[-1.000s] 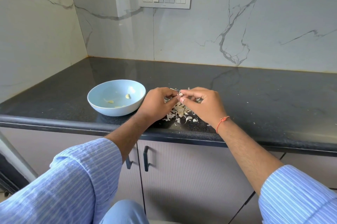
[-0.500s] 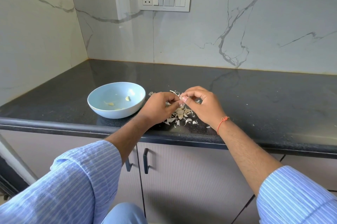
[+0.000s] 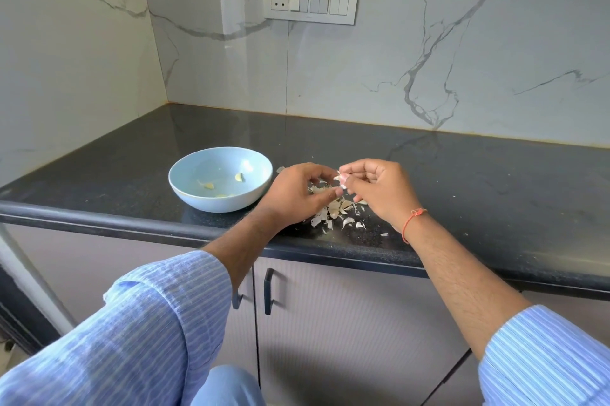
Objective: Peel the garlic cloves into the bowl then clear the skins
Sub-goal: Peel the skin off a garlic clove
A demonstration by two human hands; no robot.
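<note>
A pale blue bowl (image 3: pixel 185 186) sits on the dark countertop, with a few peeled garlic cloves (image 3: pixel 239 177) inside. Right of it lies a pile of papery garlic skins (image 3: pixel 333 211). My right hand (image 3: pixel 379 191) hovers above the pile and pinches a small whitish-pink garlic clove (image 3: pixel 341 179) between thumb and fingertips. My left hand (image 3: pixel 297 194) is just left of the clove, fingers curled toward it. Whether the left fingertips touch the clove or a shred of skin is not clear.
The black granite countertop (image 3: pixel 462 181) ends in a rounded front edge close to my wrists. Marble walls close off the back and left. A switch panel (image 3: pixel 310 1) is on the back wall. Cabinet doors with dark handles (image 3: pixel 269 290) are below.
My hands have drawn slightly apart; the right hand now holds the clove higher, with its thumb and fingers turned. The left hand has slipped a little to the left.
</note>
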